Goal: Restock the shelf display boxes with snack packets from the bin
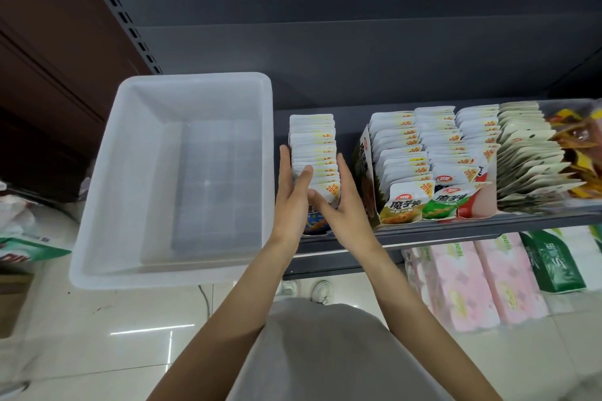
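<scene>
A row of white snack packets stands upright on the dark shelf, just right of the bin. My left hand lies along the row's left side with straight fingers, its thumb over the front packets. My right hand presses the row's right side, fingers straight, thumb at the front packet. The translucent white plastic bin sits on the left and holds no packets. Further right, display boxes hold several rows of similar packets.
More cream packets and orange-wrapped snacks fill the shelf's right end. Pink tissue packs and a green pack stand on the floor below. Bags lie at the left on the tiled floor.
</scene>
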The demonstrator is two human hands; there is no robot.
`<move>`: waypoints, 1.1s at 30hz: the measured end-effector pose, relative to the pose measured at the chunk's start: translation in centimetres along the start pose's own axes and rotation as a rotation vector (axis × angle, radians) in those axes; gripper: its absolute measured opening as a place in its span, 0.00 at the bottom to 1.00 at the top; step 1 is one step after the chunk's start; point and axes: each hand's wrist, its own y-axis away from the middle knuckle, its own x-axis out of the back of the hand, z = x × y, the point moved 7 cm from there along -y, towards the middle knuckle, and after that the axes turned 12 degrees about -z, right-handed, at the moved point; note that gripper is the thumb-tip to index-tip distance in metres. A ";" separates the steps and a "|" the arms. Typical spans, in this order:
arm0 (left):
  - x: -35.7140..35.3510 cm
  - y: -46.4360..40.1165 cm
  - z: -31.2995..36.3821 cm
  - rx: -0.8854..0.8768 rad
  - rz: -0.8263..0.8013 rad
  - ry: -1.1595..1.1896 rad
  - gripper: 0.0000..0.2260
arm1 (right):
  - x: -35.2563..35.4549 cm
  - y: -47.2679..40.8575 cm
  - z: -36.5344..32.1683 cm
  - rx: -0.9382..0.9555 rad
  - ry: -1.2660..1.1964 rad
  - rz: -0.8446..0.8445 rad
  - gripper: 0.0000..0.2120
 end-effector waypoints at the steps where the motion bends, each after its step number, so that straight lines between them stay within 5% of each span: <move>1: 0.0 0.0 0.0 0.011 0.002 -0.001 0.24 | 0.0 0.0 0.2 -0.013 -0.020 -0.007 0.34; 8: -1.2 -0.1 -0.2 0.036 -0.046 -0.012 0.24 | 1.2 0.8 0.7 -0.057 0.013 0.045 0.24; 18: -3.8 -0.2 -0.8 0.044 -0.109 -0.028 0.25 | 3.1 1.8 -0.6 -0.086 0.247 0.191 0.35; 33: -4.2 -1.1 -0.6 0.041 -0.142 -0.034 0.24 | 3.5 1.5 -1.4 -0.115 0.383 0.225 0.34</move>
